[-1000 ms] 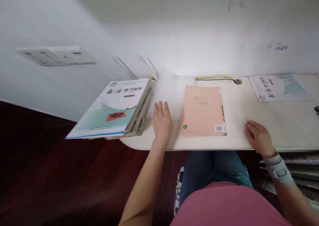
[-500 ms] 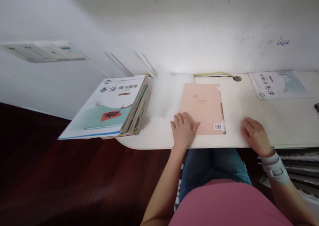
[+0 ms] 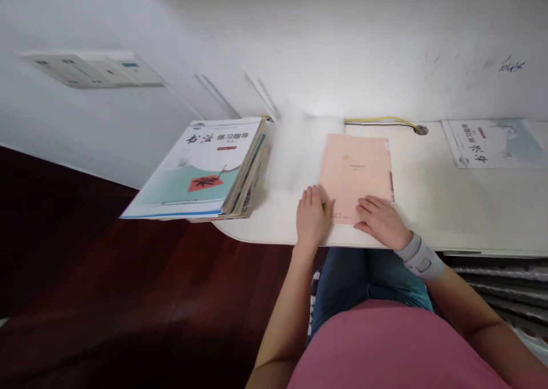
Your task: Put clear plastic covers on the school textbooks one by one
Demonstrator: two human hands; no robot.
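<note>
A salmon-pink booklet (image 3: 355, 166) lies on the white desk in front of me, plain side up with small print. At its lower left edge rests my left hand (image 3: 312, 215), fingers stretched out and thumb apart, touching the edge. A small green bit shows beside that thumb; I cannot make out what it is. My right hand (image 3: 381, 222), with a grey wrist wrap (image 3: 422, 256), lies flat over the booklet's lower right corner, fingers extended and covering that corner.
A thick stack of books (image 3: 192, 175) sits at the desk's left end, overhanging its edge. Another booklet (image 3: 492, 143) lies at the back right. A yellow cable (image 3: 385, 119) runs along the wall into a desk hole (image 3: 422, 130). A socket panel (image 3: 94, 69) is on the left wall.
My right hand has moved left from the bare desk onto the booklet's lower right corner, now hiding the barcode. My left hand stays at the left edge. The view has shifted slightly.
</note>
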